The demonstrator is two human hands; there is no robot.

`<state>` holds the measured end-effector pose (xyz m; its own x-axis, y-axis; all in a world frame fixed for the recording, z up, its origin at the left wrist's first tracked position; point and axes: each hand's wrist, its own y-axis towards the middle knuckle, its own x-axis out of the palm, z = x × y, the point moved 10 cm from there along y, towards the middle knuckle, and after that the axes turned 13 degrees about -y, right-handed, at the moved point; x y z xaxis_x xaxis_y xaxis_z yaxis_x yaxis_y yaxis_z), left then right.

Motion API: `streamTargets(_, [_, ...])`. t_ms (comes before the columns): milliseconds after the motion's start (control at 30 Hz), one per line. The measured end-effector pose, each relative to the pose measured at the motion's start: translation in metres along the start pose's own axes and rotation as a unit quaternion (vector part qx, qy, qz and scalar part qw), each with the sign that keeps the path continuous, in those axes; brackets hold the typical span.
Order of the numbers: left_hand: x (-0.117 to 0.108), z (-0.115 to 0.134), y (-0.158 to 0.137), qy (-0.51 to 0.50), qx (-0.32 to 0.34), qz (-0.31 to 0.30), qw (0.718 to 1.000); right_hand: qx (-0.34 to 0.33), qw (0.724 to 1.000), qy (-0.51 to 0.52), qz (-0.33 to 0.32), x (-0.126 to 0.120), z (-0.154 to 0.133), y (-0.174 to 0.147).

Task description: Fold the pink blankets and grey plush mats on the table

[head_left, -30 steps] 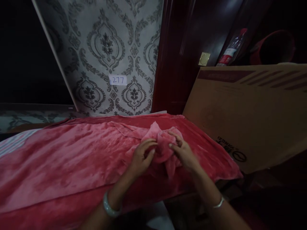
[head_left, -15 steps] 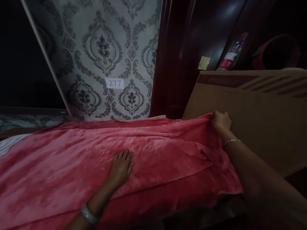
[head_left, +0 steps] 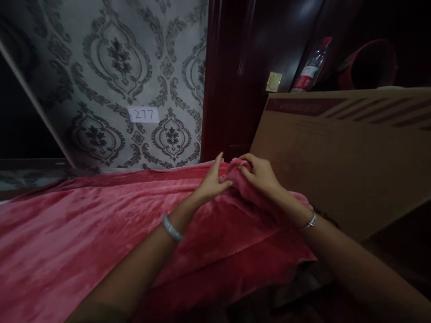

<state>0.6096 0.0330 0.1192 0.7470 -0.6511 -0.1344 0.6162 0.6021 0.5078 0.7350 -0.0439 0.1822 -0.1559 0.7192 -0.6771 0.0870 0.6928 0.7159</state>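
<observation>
A plush pinkish-red blanket (head_left: 134, 224) lies spread across the lower part of the head view, with a seam running along its near side. My right hand (head_left: 261, 172) grips a bunched fold of it near the far edge, thumb and fingers pinched on the cloth. Just left of that fold is my left hand (head_left: 213, 181), thumb and fingers apart, at the blanket's surface. Whether its fingertips touch the fold is hard to make out. The blanket's right end hangs down in folds below my right forearm.
A large cardboard box (head_left: 336, 161) stands on the right. Behind it are a plastic bottle (head_left: 308, 74) with a red cap and a dark round object with a red rim (head_left: 350, 67). A paper label (head_left: 144, 114) marked 277 is on the patterned wall, left of a dark red door frame (head_left: 222, 89).
My right hand has brought the blanket's far right corner leftward, bunching it. My left hand has left the blanket's middle and moved up and right beside it. The view has shifted slightly right.
</observation>
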Motion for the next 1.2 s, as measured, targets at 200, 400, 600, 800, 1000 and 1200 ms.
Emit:
streamTargets(200, [0.061,0.007,0.054,-0.120,-0.036,-0.047,0.991,0.079,0.996,0.033,0.029,-0.019,0.021,-0.041])
streamTargets(400, [0.041,0.021,0.091,-0.066,0.034,0.084,0.994,0.149,0.988,-0.039,0.000,-0.001,0.075,-0.131])
streamTargets(600, [0.050,0.017,0.128,-0.077,0.030,0.096,0.992,0.172,0.969,-0.154,0.083,-0.007,0.057,-0.219])
streamTargets(800, [0.071,0.004,0.148,-0.060,0.025,0.068,0.996,0.139,0.968,-0.194,-0.082,0.044,0.031,-0.257])
streamTargets(1000, [0.089,-0.007,0.161,-0.042,0.026,0.048,0.998,0.165,0.899,-0.257,-0.314,0.076,0.055,-0.245])
streamTargets(1200, [0.080,-0.017,0.185,-0.081,0.006,0.078,0.994,0.313,0.922,-0.225,-0.019,-0.067,0.144,-0.196])
